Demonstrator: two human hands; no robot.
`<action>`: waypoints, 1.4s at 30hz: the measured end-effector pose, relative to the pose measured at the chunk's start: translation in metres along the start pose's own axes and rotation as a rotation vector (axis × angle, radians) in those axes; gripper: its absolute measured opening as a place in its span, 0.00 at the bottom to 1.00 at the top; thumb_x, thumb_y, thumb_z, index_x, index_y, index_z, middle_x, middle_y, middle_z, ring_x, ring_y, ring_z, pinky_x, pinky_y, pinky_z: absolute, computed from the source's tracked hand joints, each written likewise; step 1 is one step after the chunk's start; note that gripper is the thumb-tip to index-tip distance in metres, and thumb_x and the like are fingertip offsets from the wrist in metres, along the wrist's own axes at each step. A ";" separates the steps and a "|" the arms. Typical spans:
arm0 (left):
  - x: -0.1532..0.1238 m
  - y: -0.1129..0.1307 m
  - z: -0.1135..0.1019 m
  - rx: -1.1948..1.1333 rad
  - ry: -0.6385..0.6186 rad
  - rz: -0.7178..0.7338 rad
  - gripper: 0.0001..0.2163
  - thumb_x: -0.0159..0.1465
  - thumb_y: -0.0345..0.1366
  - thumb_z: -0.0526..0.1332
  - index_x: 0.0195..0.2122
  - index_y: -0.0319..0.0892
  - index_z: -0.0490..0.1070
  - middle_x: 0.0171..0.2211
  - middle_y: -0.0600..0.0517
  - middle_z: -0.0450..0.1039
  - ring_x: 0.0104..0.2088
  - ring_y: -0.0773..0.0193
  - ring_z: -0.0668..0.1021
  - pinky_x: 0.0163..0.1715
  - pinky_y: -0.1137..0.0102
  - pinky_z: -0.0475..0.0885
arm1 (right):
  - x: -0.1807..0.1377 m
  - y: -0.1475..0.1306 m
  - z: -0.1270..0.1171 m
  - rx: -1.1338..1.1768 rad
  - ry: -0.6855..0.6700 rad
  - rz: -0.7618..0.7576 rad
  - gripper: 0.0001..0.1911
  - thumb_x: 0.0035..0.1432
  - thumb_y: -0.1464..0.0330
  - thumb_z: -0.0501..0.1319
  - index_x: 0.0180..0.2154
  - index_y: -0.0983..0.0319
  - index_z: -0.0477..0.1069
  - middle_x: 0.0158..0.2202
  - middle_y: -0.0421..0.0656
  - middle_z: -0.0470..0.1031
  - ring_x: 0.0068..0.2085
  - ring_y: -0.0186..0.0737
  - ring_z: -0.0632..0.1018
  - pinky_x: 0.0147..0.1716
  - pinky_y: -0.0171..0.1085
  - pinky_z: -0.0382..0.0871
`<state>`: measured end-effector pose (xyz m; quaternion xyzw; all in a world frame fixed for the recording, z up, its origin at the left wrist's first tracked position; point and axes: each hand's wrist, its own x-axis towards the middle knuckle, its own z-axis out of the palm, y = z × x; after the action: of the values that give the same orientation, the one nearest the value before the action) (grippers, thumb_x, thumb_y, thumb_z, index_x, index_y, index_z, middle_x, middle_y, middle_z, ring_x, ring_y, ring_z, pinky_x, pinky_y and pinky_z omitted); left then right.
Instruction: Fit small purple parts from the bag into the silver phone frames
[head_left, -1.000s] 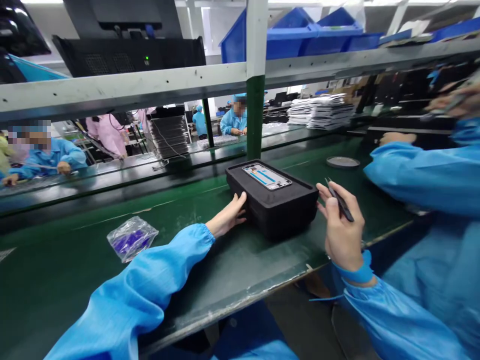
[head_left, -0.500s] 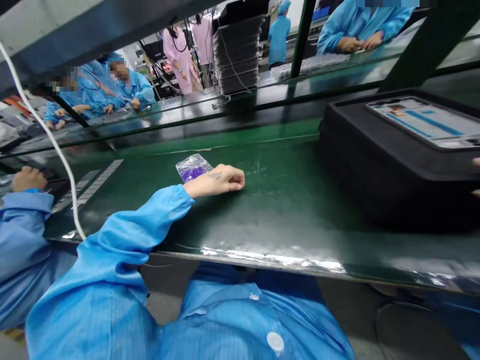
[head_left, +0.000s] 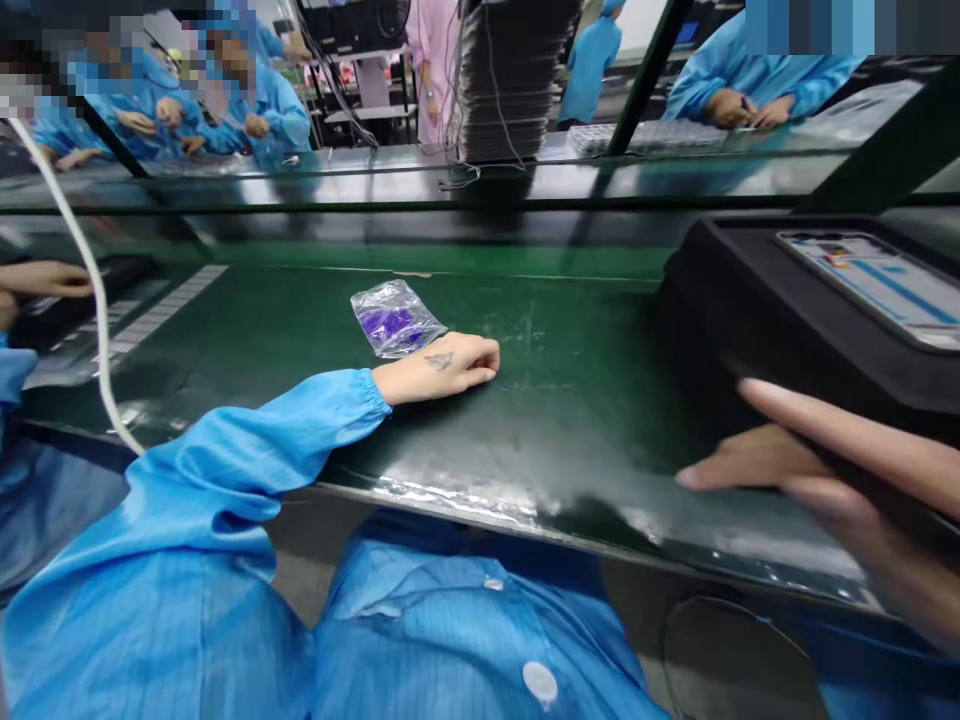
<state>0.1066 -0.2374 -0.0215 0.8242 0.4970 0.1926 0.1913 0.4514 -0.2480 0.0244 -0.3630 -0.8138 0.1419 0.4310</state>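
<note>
My left hand (head_left: 442, 367) rests on the green bench with its fingers curled closed. Whatever the fingers may hold is hidden. A tiny blue speck (head_left: 504, 387) lies just beyond the fingertips. Behind the wrist is a clear plastic bag (head_left: 394, 318) with purple contents. My right hand (head_left: 832, 480), blurred, reaches in from the right with fingers stretched and apart. It is beside a deep black tray or stack of trays (head_left: 720, 300); whether it touches this is unclear. On top lies a flat phone-like panel (head_left: 885, 280) with blue strips.
A white cable (head_left: 86, 270) hangs at the left, near pale strips (head_left: 161, 315) and a neighbour's hand (head_left: 49, 278). Green posts and a rail cross behind the bench. Beyond stand a tall stack of dark trays (head_left: 499, 80) and several people in blue or pink workwear.
My right hand has come further into view from the right edge, in front of the black tray. My left hand stays closed near the bag. The view has tilted and shifted slightly.
</note>
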 end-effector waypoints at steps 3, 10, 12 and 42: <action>0.000 0.003 -0.005 0.097 -0.011 0.033 0.06 0.71 0.32 0.55 0.41 0.40 0.71 0.37 0.50 0.75 0.37 0.63 0.76 0.40 0.69 0.69 | 0.029 -0.017 0.027 0.084 -0.270 -0.193 0.24 0.66 0.53 0.60 0.61 0.45 0.71 0.38 0.43 0.83 0.31 0.38 0.82 0.30 0.39 0.76; 0.093 0.049 -0.015 0.068 0.148 0.234 0.10 0.71 0.34 0.56 0.53 0.43 0.67 0.50 0.46 0.73 0.50 0.57 0.75 0.52 0.63 0.72 | 0.004 -0.024 0.026 0.112 0.124 -0.106 0.16 0.66 0.61 0.63 0.55 0.49 0.77 0.36 0.42 0.83 0.35 0.42 0.83 0.36 0.41 0.78; 0.132 0.071 -0.007 -0.306 0.141 0.134 0.15 0.71 0.41 0.57 0.56 0.41 0.63 0.47 0.46 0.74 0.44 0.60 0.77 0.45 0.66 0.75 | -0.015 -0.021 0.014 0.066 0.203 -0.098 0.20 0.65 0.66 0.64 0.57 0.46 0.75 0.37 0.40 0.84 0.35 0.41 0.84 0.36 0.40 0.79; 0.175 0.104 0.007 -1.136 0.088 -0.253 0.06 0.68 0.33 0.57 0.33 0.39 0.65 0.34 0.50 0.74 0.35 0.67 0.77 0.46 0.65 0.77 | -0.020 -0.026 -0.004 0.136 0.032 -0.356 0.17 0.62 0.71 0.64 0.50 0.49 0.79 0.36 0.42 0.82 0.36 0.41 0.82 0.35 0.39 0.78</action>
<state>0.2630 -0.1268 0.0476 0.5177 0.4180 0.4387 0.6040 0.4498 -0.2809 0.0288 -0.1856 -0.8466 0.1126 0.4859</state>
